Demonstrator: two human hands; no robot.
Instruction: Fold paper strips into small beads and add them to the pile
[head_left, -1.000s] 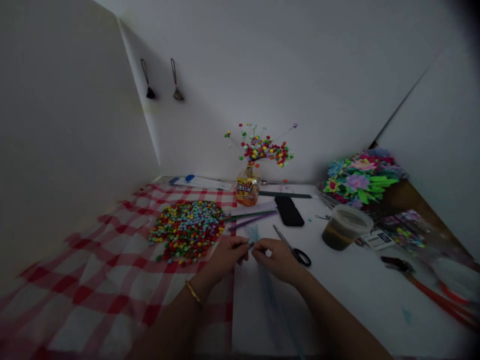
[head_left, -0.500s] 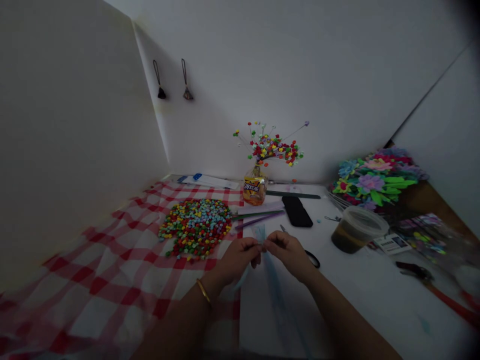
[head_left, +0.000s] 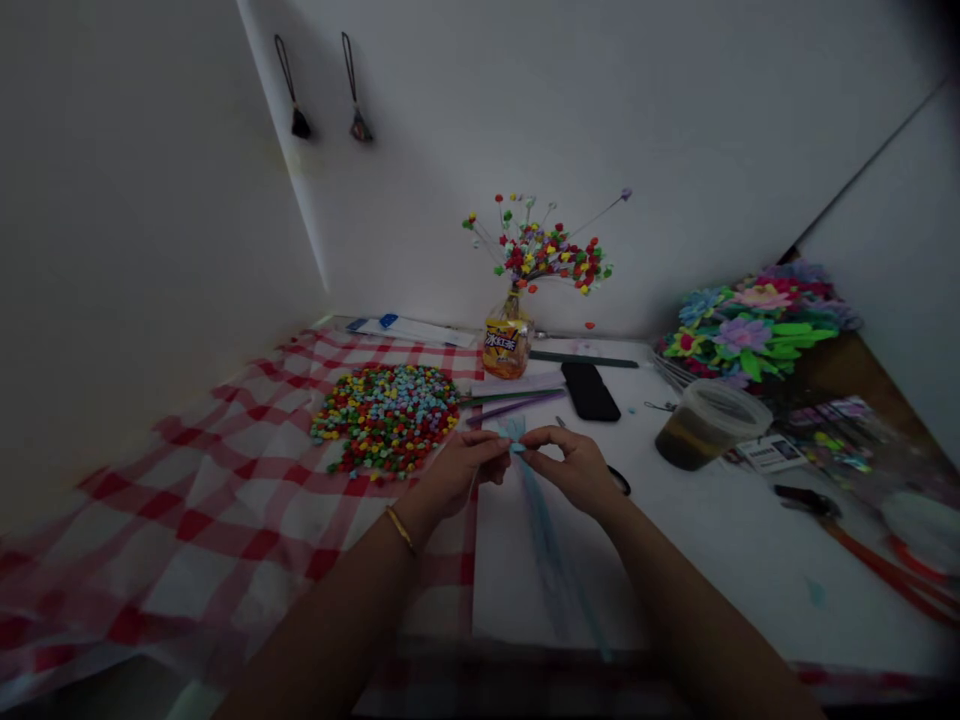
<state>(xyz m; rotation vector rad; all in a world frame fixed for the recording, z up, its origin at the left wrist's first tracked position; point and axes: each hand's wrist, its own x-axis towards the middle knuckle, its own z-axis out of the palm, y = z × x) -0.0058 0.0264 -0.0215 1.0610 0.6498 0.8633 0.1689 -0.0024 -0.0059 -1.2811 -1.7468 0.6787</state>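
Note:
My left hand [head_left: 457,473] and my right hand [head_left: 571,467] meet over the white table, fingers pinched together on a small light-blue piece of folded paper [head_left: 516,446]. Long pale blue paper strips [head_left: 551,540] lie on the table beneath the hands and run toward me. A gold bangle sits on my left wrist. Just left of the hands, a heap of small coloured paper stars [head_left: 386,415] rests on the red-and-white checked cloth [head_left: 210,500]. Scissors [head_left: 619,480] lie partly hidden behind my right hand.
A bottle holding star-tipped stems [head_left: 510,345] stands at the back, a black phone [head_left: 589,390] to its right. A lidded plastic tub [head_left: 705,425], paper flowers [head_left: 742,335] and a red-handled tool [head_left: 862,545] occupy the right side. Green and purple strips [head_left: 517,400] lie near the phone.
Both hands stayed pinched together on the blue piece and shifted slightly farther from me and up in the view. The camera tilted, so the table now sits lower and nearer.

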